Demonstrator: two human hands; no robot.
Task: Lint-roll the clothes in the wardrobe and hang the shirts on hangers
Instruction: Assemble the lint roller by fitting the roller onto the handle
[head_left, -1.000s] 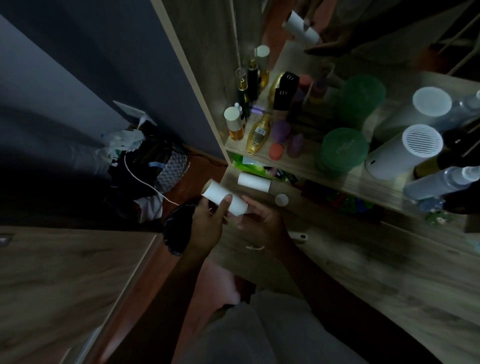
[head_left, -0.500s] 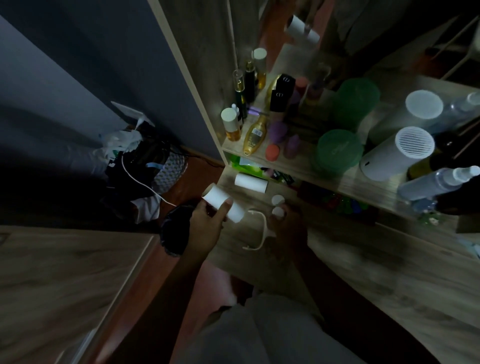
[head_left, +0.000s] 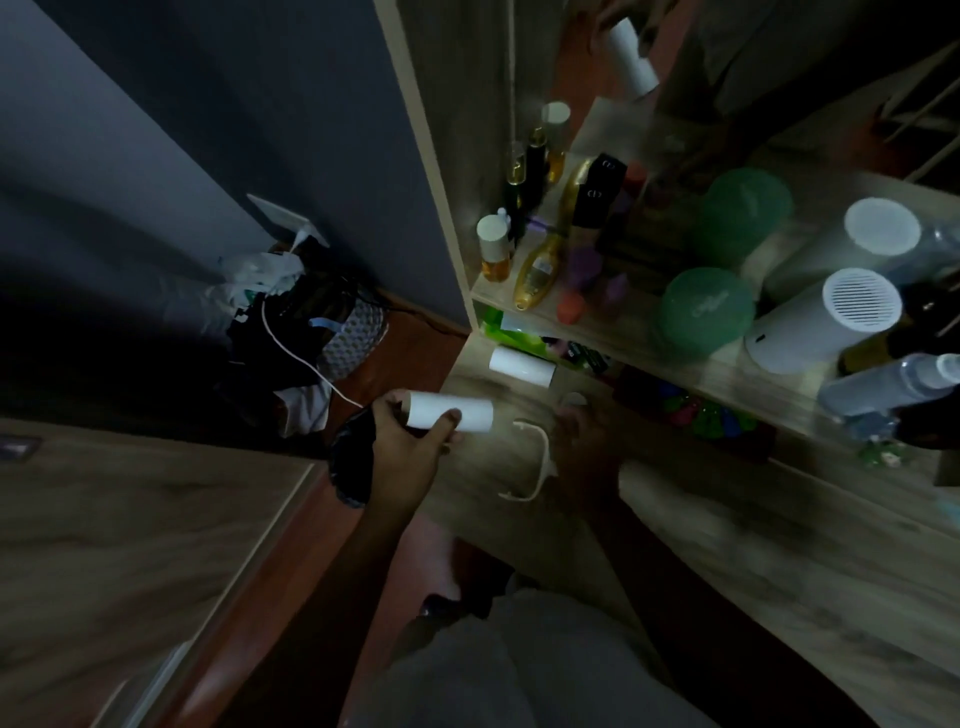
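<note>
Scene was dim, blurred toward the right edge. Left of the left hand (head_left: 410, 447): a dark heap of bags and clothes (head_left: 306, 332) on the floor with a white cable (head_left: 296, 358) across it, contents unreadable. Left hand's grip was closed around a white lint roll refill (head_left: 451, 411), thumb on top, held level just off the desk (head_left: 779, 571) edge; a dark object behind the wrist couldn't be identified. Just right of that grip, a white lint roller handle (head_left: 535, 462) lay on the desk, apparently without a roll on it. Right hand (head_left: 582, 441) sat beside the handle in shadow; fingers too dark, can't tell if its grip was open or closed, nor whether it touched the handle. Beyond both grips, a second white roll (head_left: 522, 365) lay on the desk under the shelf (head_left: 727, 364). Up-right of the right hand, the shelf carried bottles, two green lids and a white cylinder (head_left: 826, 322), with labels unreadable and rightmost items cut off.
</note>
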